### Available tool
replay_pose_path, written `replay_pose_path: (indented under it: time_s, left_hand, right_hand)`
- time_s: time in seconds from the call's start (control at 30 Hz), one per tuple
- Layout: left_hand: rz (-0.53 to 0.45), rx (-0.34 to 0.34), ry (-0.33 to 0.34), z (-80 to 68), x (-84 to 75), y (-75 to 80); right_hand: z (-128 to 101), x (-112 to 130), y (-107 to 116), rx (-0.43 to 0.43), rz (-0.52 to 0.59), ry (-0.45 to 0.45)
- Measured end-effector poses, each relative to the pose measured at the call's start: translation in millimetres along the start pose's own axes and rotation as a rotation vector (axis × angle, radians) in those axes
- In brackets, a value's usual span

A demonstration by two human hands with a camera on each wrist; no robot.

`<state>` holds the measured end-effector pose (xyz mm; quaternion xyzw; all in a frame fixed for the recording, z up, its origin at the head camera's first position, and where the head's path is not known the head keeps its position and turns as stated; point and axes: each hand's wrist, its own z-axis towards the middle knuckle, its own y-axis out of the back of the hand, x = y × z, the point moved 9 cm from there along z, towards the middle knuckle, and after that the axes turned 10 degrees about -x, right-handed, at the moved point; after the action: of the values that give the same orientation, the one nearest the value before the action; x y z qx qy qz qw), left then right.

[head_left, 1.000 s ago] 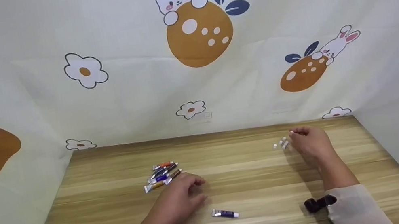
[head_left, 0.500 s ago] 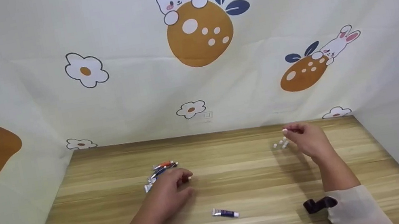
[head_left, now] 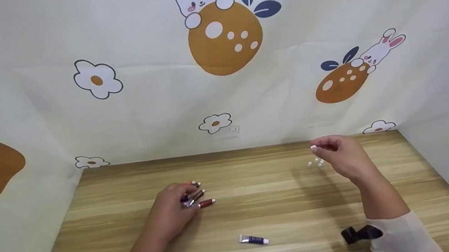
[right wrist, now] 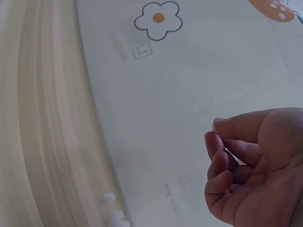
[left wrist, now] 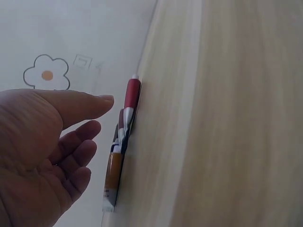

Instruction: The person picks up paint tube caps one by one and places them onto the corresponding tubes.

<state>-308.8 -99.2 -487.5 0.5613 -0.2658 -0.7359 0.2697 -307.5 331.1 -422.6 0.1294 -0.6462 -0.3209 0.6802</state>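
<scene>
My left hand [head_left: 170,211] is over a small pile of paint tubes and covers part of it. In the left wrist view its thumb stretches out, its fingers bend loosely, and nothing is between them. A red paint tube [head_left: 207,203] lies at the near right of the pile, its narrow pale tip pointing right. An ochre paint tube [left wrist: 113,170] shows in the left wrist view. My right hand [head_left: 343,156] pinches a small white cap [head_left: 314,147] between thumb and forefinger, above several loose white caps [head_left: 319,162]. Nearer me lies a dark blue paint tube [head_left: 253,239] with a white end.
The wood-grain table [head_left: 265,202] is bordered at the back and both sides by pale cloth [head_left: 148,111] printed with rabbits, oranges and flowers. Dark straps [head_left: 361,234] circle both wrists at the cuffs.
My left hand has moved left over the pile, and the red paint tube now shows there, lying loose. My right hand has risen slightly leftward with the white cap.
</scene>
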Motion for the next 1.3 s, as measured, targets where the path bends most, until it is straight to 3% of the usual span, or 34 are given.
replay_pose_path:
  time_s: [0.33, 0.57, 1.3]
  left_hand:
    - [0.032, 0.009, 0.057, 4.6, 20.4, 11.6]
    - [0.062, 0.011, 0.052, 6.7, 33.5, 19.6]
    - [0.077, 0.1, 0.165, 3.7, 55.1, 25.5]
  right_hand:
    - [-15.5, 28.1, 0.7, 0.007, 0.019, 0.053]
    - [-26.2, 43.7, 3.2, 0.001, 0.023, 0.079]
    - [-56.3, 81.3, 11.1, -0.036, 0.082, 0.143]
